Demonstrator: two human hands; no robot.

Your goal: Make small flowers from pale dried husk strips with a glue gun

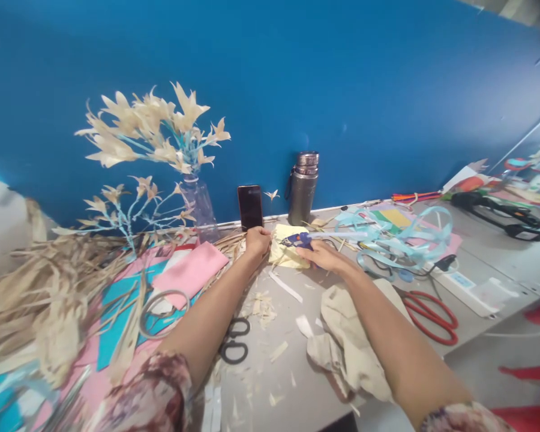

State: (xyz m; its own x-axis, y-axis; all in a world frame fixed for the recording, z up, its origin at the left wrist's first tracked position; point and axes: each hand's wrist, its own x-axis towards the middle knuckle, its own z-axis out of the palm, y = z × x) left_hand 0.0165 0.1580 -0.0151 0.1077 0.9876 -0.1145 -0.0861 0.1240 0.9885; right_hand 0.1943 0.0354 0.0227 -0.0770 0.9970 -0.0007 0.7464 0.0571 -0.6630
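In the head view my right hand (pixel 321 255) is closed on a blue glue gun (pixel 302 240), whose tip points left over a pale yellow pad (pixel 288 257). My left hand (pixel 257 242) is closed beside the pad's left edge, its fingers pinched together on something I cannot make out. A small cream flower (pixel 272 195) shows just above the left hand, in front of the blue wall. Behind the left hand a dark phone (pixel 250 207) stands upright. A grey metal flask (pixel 303 189) stands behind the pad.
Cream flowers (pixel 150 123) stand in a clear bottle (pixel 199 207) at the left, above dried husks (pixel 40 294) and pink and blue sheets. Black-handled scissors (pixel 235 341) lie near the left forearm. A beige cloth (pixel 353 339), red-handled scissors (pixel 432 317), blue ribbon and a power strip (pixel 465 291) are at the right.
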